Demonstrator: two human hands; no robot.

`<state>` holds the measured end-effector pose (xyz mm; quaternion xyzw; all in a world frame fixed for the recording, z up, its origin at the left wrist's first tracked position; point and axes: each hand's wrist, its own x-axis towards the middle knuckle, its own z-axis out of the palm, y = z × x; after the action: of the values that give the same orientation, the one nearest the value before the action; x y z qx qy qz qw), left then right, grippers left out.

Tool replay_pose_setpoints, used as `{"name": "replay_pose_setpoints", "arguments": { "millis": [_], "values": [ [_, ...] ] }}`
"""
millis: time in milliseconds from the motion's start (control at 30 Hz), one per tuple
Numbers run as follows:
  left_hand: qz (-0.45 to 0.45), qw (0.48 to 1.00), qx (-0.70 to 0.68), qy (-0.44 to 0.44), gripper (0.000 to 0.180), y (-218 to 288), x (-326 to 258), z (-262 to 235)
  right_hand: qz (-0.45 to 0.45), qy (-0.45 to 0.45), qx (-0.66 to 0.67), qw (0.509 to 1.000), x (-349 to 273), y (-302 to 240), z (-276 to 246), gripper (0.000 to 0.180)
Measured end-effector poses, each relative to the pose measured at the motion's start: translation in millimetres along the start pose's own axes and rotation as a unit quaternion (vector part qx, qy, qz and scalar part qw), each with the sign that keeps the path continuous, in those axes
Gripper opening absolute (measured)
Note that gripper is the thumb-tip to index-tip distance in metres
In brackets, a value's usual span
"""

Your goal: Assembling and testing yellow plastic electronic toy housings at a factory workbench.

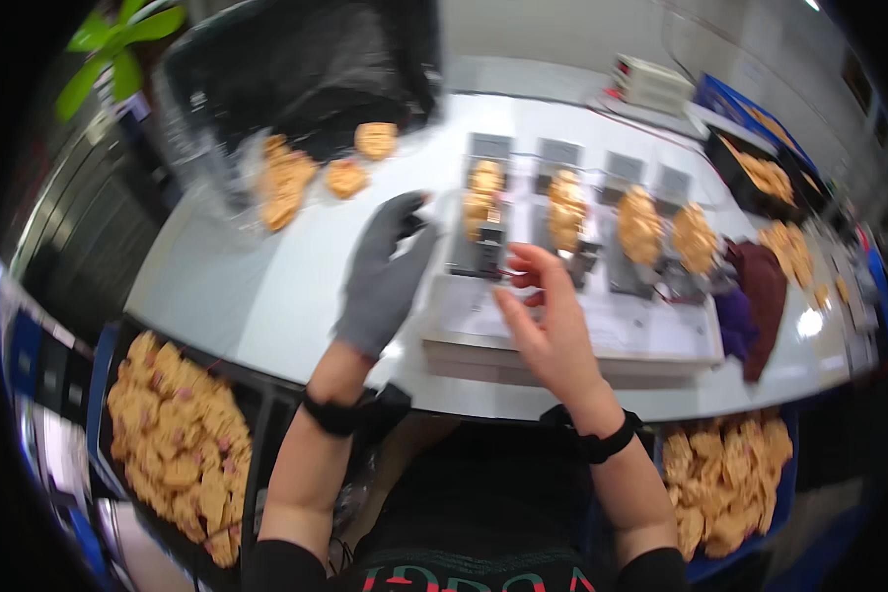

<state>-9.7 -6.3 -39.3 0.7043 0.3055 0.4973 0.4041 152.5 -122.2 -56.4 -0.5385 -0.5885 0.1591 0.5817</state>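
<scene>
a: where are the hands?
b: the left hand [390,271] is above the table [257,296], just left of the white base [464,321]. the right hand [553,321] is over the base's front edge.
a: are they spread or pinching?
b: the left wears a grey glove [370,306], one fingertip bare, thumb and fingers spread with a gap between. the right is bare, its fingers bent and its thumb held apart from them.
a: is the right touching anything?
b: i cannot tell, there's blur. its fingertips are near the black block [489,255] in front of the leftmost gold piece [483,192].
a: how many gold pieces are there?
b: four, in a row on the base: that one, a second [566,212], a third [639,227] and a fourth [695,239], each with a grey plate behind it.
a: and left of the row?
b: a long tan piece [286,183] and two small ones, one [375,140] farther back than the other [346,179], near a black bin [296,59] in clear plastic.
a: what about the right side?
b: a brown cloth [762,301] beside a purple one [733,321].
a: and nearer the person?
b: tan heaps, one at the left [183,444], one in a blue bin [788,493] at the right.
</scene>
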Motion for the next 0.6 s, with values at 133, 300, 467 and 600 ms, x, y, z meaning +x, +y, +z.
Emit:
{"name": "replay_pose_setpoints", "arguments": {
  "millis": [133,300,467,600],
  "values": [
    [0.173,0.891,0.399,-0.131,0.056,-39,65,38,0.051,-0.025,0.103,0.993,8,21,17,0.042],
    [-0.086,0.985,0.095,-0.116,0.063,-29,98,116,0.050,-0.033,0.114,0.992,-1,33,-12,0.035],
    [-0.213,0.943,0.255,0.002,0.032,-20,128,122,0.028,-0.072,0.151,0.985,-2,16,3,0.034],
    [-0.171,0.963,0.208,0.005,0.026,-6,144,112,0.026,-0.068,0.124,0.990,0,17,2,0.036]
  ]
}}
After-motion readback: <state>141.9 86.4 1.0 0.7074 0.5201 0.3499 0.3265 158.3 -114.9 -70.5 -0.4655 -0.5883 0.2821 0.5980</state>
